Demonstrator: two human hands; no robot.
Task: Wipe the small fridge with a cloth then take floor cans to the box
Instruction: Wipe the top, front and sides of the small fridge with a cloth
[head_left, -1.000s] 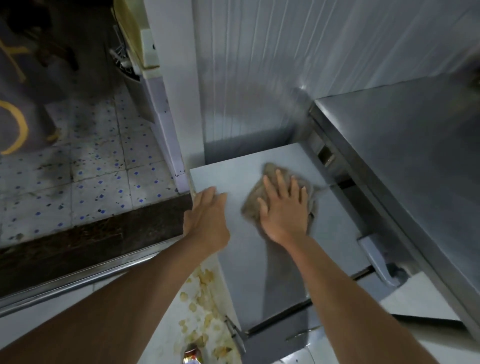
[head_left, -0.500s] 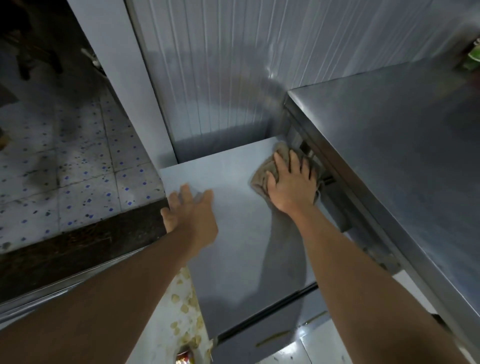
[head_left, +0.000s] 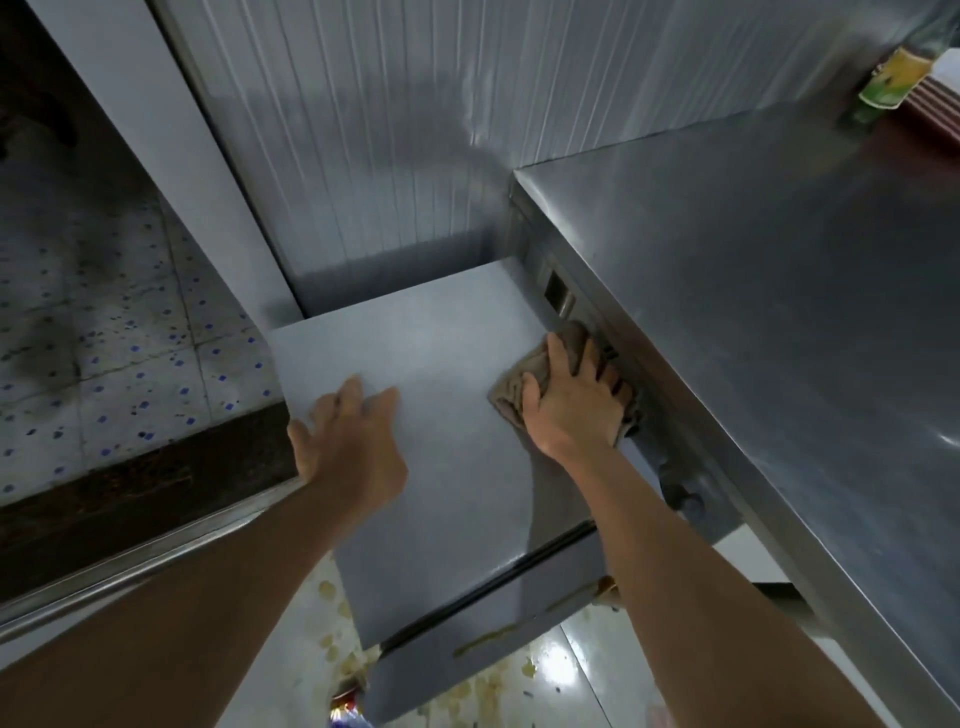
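Fridge (head_left: 441, 441) top lay low between the doorway and the steel surface (head_left: 753, 312), its flat lid probably smooth and hard. The cloth (head_left: 524, 384), soft and limp, sat bunched at the lid's right edge beside the steel surface; the right hand (head_left: 571, 405) pressed it down, fingers spread flat. The left hand (head_left: 353, 447) rested open on the lid's left edge. A can (head_left: 348, 712) showed on the floor (head_left: 104, 338) below, likely light and best gripped round its side.
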